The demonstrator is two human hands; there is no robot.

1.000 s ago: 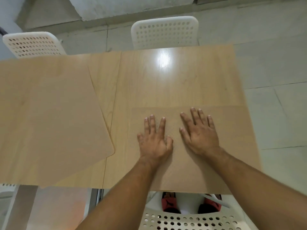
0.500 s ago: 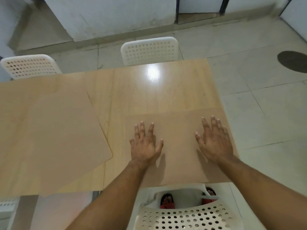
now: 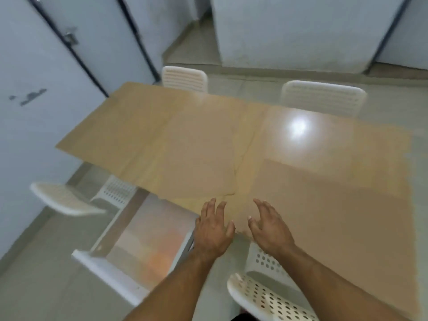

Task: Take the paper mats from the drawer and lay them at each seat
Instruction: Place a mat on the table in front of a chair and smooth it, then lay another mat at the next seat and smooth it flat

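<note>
A brown paper mat (image 3: 335, 216) lies flat at the near right of the wooden table (image 3: 289, 130). A second paper mat (image 3: 192, 163) lies on the table to its left, with one corner near the table's front edge. My left hand (image 3: 214, 228) hovers over the table's near edge, fingers spread, holding nothing. Beside it, my right hand (image 3: 271, 225) hangs above the left edge of the near mat, fingers apart and slightly curled, also empty. The frame is motion-blurred.
White perforated chairs stand around the table: one below my arms (image 3: 266, 297), one at the left (image 3: 69, 200), two on the far side (image 3: 184, 78) (image 3: 323, 96). A white open drawer or shelf unit (image 3: 129, 258) sits under the table's left front. Grey walls and doors lie behind.
Both hands have lifted off the near mat and moved left toward its left edge. My view has swung left and up, showing more of the table and room.
</note>
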